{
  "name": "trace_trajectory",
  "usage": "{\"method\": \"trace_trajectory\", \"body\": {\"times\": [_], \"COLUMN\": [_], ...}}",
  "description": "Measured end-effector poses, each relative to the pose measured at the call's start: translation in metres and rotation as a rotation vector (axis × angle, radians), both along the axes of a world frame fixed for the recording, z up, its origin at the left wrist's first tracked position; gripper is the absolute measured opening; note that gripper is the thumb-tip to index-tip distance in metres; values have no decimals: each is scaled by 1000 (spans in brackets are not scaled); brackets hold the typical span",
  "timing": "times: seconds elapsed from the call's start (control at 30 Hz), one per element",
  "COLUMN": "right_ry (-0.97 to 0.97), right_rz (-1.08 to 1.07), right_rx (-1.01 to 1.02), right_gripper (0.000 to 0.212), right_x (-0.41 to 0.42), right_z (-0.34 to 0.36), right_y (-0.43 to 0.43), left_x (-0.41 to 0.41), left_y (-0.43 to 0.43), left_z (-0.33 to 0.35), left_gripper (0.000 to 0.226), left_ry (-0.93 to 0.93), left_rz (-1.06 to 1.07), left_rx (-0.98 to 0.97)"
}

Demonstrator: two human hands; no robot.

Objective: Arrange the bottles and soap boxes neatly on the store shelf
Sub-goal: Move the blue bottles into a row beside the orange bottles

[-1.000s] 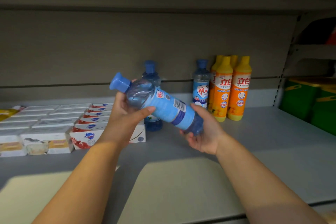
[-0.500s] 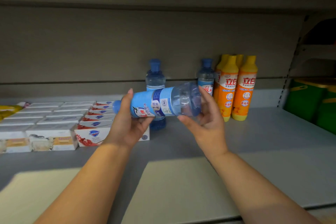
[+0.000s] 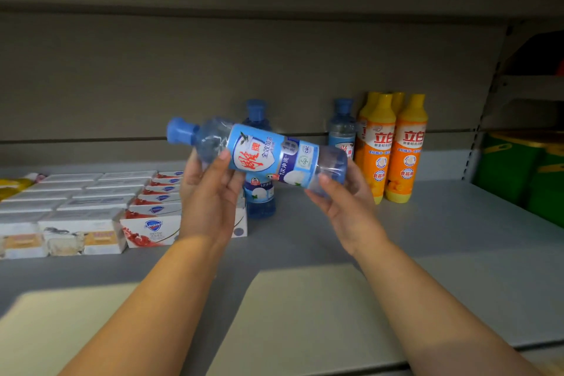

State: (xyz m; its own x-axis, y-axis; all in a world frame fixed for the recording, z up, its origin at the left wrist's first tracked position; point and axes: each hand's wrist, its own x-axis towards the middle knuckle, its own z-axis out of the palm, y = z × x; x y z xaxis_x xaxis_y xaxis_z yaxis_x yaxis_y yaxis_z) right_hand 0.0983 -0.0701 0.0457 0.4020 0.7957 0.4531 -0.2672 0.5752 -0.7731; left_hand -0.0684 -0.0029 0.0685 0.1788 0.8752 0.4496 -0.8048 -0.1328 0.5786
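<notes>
A clear blue bottle [image 3: 259, 152] with a blue cap and a blue label lies almost level in the air above the grey shelf [image 3: 442, 238], cap to the left. My left hand [image 3: 210, 198] grips its neck end from below. Its base end sits in the curled fingers of my right hand [image 3: 345, 201]. Behind it two like blue bottles stand upright, one [image 3: 259, 192] mid-shelf and one [image 3: 341, 128] next to several orange bottles [image 3: 393, 146] with yellow caps. White soap boxes [image 3: 91, 204] lie in rows at the left.
Green containers [image 3: 525, 171] sit on the neighbouring shelf at the right, past an upright post. The shelf's back wall runs close behind the bottles. An upper shelf hangs overhead. Pale patches of light fall on the shelf front.
Both hands have turned the bottle about its long axis, so the label's front with the red character now faces me. The cap end has risen a little.
</notes>
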Motion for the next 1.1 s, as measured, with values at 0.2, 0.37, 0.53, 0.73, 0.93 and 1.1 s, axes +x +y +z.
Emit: {"method": "trace_trajectory", "body": {"times": [0.2, 0.37, 0.53, 0.73, 0.93, 1.1], "right_ry": [-430, -433, -180, 157, 128, 91], "right_rz": [358, 853, 1135, 1335, 1281, 1042], "right_rx": [-336, -597, -655, -575, -544, -550], "right_gripper": [81, 76, 75, 74, 72, 72], "right_x": [-12, -4, 15, 26, 25, 11], "right_z": [-25, -30, -24, -27, -27, -19], "right_y": [6, 0, -3, 9, 10, -2], "left_x": [-7, -7, -16, -4, 0, 0], "left_y": [-14, -22, -10, -2, 7, 6], "left_z": [19, 19, 19, 7, -2, 5], "left_gripper": [85, 86, 75, 64, 31, 35], "left_ry": [64, 308, 248, 348, 361, 252], "left_rz": [-14, -165, -296, -39, 32, -7], "left_rx": [195, 239, 131, -109, -142, -79]}}
